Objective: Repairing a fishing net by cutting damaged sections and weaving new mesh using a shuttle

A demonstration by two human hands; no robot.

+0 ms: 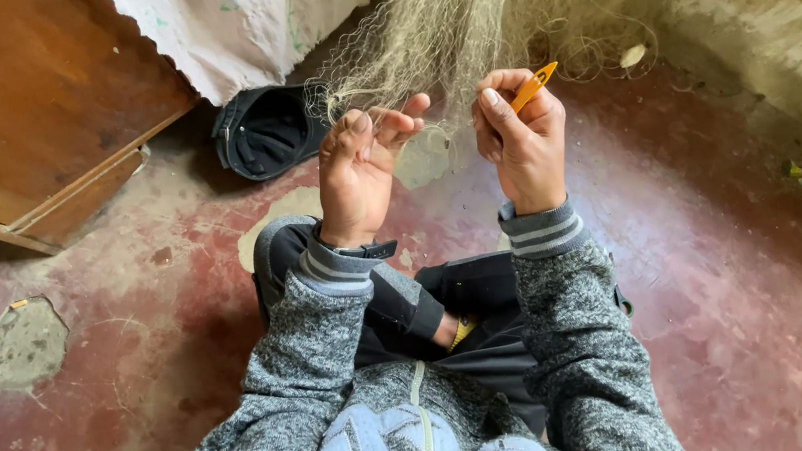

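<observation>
A fine pale fishing net [429, 31] hangs down from the top of the view in front of me. My left hand [359, 170] is raised with its fingers pinching strands at the net's lower edge. Just to its right, my right hand [522, 141] is closed around an orange netting needle [533, 86], whose tip pokes out above the fingers toward the net. Both arms wear grey knit sleeves with striped cuffs. A dark watch sits on my left wrist.
I sit on a worn red floor [731, 299] with chipped patches. A wooden piece of furniture [25, 107] stands at the left, a white cloth [237, 22] behind, a dark cap [264, 130] on the floor, and a concrete wall [758, 3] at the right.
</observation>
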